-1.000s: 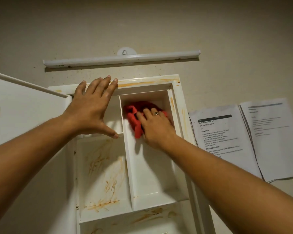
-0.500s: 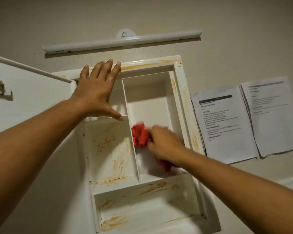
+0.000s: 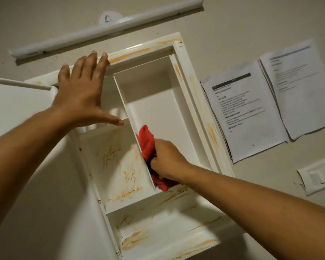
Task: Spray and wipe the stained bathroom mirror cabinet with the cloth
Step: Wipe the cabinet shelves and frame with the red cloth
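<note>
Your left hand [image 3: 81,96]: fingers straight, spread; palm flat on cabinet [image 3: 197,102] top-left frame, thumb tip at small shelf edge.
Your right hand [image 3: 168,160]: fingers curled round bunched red cloth [image 3: 146,142].
Cloth low in tall right compartment, pressed against vertical divider [image 3: 132,126].
Orange stains [image 3: 128,173] on left compartment back, bottom shelf, frame.
Door [image 3: 17,113] open at left.
Printed sheets [image 3: 251,113] on wall, right of cabinet.

The crumpled red cloth [image 3: 147,143] is pressing against the divider of the open white cabinet [image 3: 194,94] (orange stains streaking frame and shelves).
</note>
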### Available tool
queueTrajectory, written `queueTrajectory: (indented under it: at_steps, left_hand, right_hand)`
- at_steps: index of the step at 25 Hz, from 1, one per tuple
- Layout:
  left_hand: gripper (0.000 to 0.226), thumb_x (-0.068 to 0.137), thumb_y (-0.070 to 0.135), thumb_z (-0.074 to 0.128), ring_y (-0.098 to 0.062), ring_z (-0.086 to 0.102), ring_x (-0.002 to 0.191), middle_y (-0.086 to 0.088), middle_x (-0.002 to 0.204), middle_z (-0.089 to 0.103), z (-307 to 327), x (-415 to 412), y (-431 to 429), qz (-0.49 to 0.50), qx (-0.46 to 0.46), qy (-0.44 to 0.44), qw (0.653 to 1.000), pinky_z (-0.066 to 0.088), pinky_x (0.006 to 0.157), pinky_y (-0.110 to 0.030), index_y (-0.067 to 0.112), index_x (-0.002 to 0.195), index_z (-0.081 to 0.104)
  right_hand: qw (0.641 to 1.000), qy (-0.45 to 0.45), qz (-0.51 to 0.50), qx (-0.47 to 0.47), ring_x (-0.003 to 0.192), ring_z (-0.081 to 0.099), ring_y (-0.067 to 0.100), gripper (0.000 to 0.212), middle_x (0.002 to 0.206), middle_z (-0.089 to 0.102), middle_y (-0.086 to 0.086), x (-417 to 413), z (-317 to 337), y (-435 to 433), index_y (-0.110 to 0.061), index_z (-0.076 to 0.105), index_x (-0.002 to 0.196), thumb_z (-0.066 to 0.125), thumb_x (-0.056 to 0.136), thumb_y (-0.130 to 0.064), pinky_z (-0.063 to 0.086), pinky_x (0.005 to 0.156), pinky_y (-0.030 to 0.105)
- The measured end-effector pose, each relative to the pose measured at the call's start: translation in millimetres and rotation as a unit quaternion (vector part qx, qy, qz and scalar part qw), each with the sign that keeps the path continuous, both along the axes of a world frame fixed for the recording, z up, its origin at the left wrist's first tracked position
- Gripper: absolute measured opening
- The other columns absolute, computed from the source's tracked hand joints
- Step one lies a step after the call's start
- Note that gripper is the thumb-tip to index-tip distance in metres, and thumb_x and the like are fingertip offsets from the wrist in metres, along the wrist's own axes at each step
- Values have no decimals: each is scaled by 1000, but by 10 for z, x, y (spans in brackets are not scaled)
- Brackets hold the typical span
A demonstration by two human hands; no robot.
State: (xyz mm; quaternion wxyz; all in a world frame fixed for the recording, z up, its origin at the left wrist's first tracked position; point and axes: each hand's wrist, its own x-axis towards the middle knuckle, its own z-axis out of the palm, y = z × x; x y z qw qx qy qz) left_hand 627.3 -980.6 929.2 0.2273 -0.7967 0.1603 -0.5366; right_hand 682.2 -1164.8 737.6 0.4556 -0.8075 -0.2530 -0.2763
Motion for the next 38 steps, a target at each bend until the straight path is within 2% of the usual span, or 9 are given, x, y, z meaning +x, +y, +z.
queueTrajectory:
  at_steps: [4, 7, 10, 18, 23, 28, 30, 34, 38]
  left_hand:
    - [151, 51, 87, 67, -36, -2, 159, -11, 173, -5, -14, -63, -5, 5, -5, 2, 1000, 4, 124, -66, 22, 164, -9]
    - [151, 50, 87, 68, -35, -2, 159, -11, 173, -5, -15, -65, -20, 5, -3, 7, 1000, 5, 124, -66, 22, 164, -8]
    - [152, 49, 88, 67, -35, -2, 159, -10, 173, -5, -1, -37, -14, 11, -4, -1, 1000, 5, 124, -65, 23, 164, -8]
    - [149, 49, 89, 66, -35, -1, 158, -11, 173, -4, 27, 84, 74, -10, 12, -20, 1000, 2, 123, -64, 27, 163, -8]
    - [146, 51, 84, 67, -36, -1, 158, -12, 172, -3, 0, 57, 58, -7, 6, -26, 1000, 2, 124, -61, 25, 163, -6]
    - [147, 51, 83, 68, -38, 1, 158, -14, 172, -1, -16, -23, 30, -4, 11, -13, 1000, 4, 124, -63, 22, 164, -4]
    - [147, 52, 81, 69, -37, -2, 158, -14, 172, -3, -36, -35, 12, 4, 2, -12, 1000, 2, 125, -62, 21, 164, -5]
    - [147, 52, 82, 68, -36, -2, 158, -14, 172, -3, -24, -32, 22, 2, 6, -8, 1000, 2, 125, -61, 22, 164, -5]
    - [149, 49, 85, 66, -38, 1, 158, -15, 172, 0, -8, -20, 30, 6, 3, -9, 1000, 4, 124, -63, 21, 164, -4]
  right_hand:
    - [969, 56, -47, -238, 85, 70, 26, 11, 92, 70, 3, -194, -11, -186, -17, 63, 96, 61, 89, -8, 60, 73, 38]
    - [996, 12, -85, -36, 72, 72, 21, 6, 80, 71, 4, -216, 521, -366, -17, 65, 87, 61, 85, -11, 61, 68, 36]
    - [982, -16, 22, 188, 76, 70, 21, 15, 85, 70, 6, -234, 799, -205, -15, 65, 94, 62, 87, -1, 58, 65, 38]
    - [987, 126, 98, -31, 70, 66, 18, 13, 79, 66, 4, -347, -116, -178, -13, 62, 92, 58, 91, -1, 52, 57, 26]
    - [994, -29, 52, 92, 74, 66, 18, 17, 84, 65, 4, -373, 599, 97, -9, 61, 104, 63, 89, -1, 49, 56, 27]
    - [979, 62, 31, -192, 80, 65, 20, 21, 86, 63, 0, -427, -205, -209, -17, 54, 93, 54, 89, 3, 46, 60, 23]
    - [960, -6, -50, -275, 74, 63, 18, 16, 83, 60, -2, -399, 96, -386, -22, 55, 87, 60, 87, -7, 43, 58, 27]
    - [927, -222, -187, -237, 76, 56, 20, 16, 81, 52, -4, -354, 561, -616, -23, 53, 89, 68, 82, -26, 47, 66, 33]
    - [952, -16, 12, -305, 65, 58, 13, 17, 78, 59, -2, -203, -169, -276, -25, 48, 94, 64, 93, -32, 46, 59, 25]
